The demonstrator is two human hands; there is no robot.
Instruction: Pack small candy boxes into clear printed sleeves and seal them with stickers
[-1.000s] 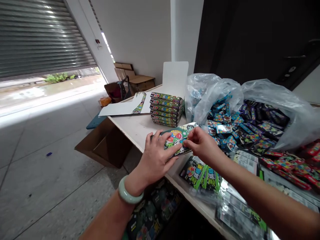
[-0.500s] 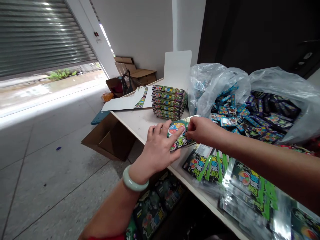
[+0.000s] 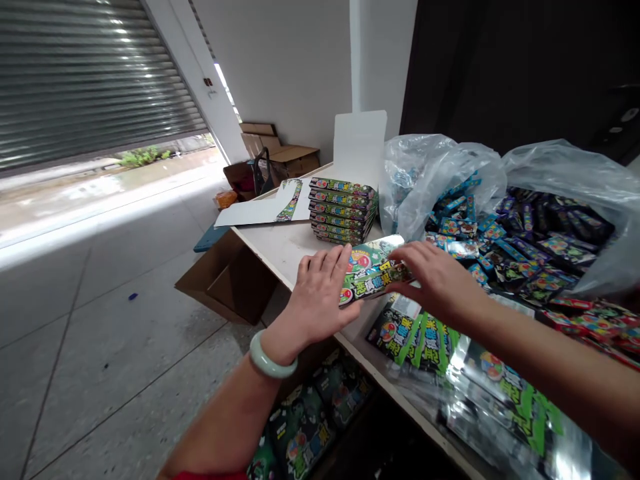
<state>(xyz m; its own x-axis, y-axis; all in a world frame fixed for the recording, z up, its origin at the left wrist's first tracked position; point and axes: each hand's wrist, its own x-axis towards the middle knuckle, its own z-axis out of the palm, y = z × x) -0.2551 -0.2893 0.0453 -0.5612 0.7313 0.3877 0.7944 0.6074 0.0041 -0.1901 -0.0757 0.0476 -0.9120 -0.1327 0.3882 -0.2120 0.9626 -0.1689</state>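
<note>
I log a white tabletop (image 3: pixel 280 253) running up the frame's centre; a clear plastic bag (image 3: pixel 565 177) heaped with small blue and black packets, upper right; and a squared stack of green printed boxes (image 3: pixel 343 211), centre. A glossy green printed box (image 3: pixel 373 277) lies near the table edge, held between my hands: left hand (image 3: pixel 320 293) flat, fingers spread; right hand (image 3: pixel 435 277) narrow, curved over its end. A pale green bangle (image 3: pixel 273 355) circles my left wrist.

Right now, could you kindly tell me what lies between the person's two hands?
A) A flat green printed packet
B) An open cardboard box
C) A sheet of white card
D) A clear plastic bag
A: the flat green printed packet lies between the left hand and the right hand, with both hands touching it.
</note>
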